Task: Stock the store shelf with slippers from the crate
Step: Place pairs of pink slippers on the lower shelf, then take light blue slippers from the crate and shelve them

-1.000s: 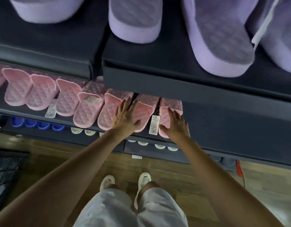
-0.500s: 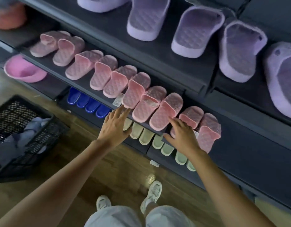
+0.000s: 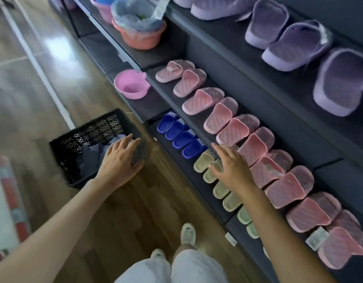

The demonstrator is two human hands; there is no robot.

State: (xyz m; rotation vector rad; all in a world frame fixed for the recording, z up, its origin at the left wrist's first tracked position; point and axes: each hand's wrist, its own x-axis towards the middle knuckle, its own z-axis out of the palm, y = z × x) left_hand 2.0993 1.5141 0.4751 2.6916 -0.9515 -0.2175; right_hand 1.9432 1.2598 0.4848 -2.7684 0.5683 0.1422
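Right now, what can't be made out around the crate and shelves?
Head view only.
Crate contents: bluish-grey shapes, blurred, partly behind the left hand; type and count unclear.
Tag on the pink slippers: print too small.
Green slippers: some covered by the right hand and the shelf above.
Purple slippers: row cut off by the top and right edges.

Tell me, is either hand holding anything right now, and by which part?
Nothing is held. The left hand is spread open over the black crate, the right hand open near the pink slippers; both are empty.
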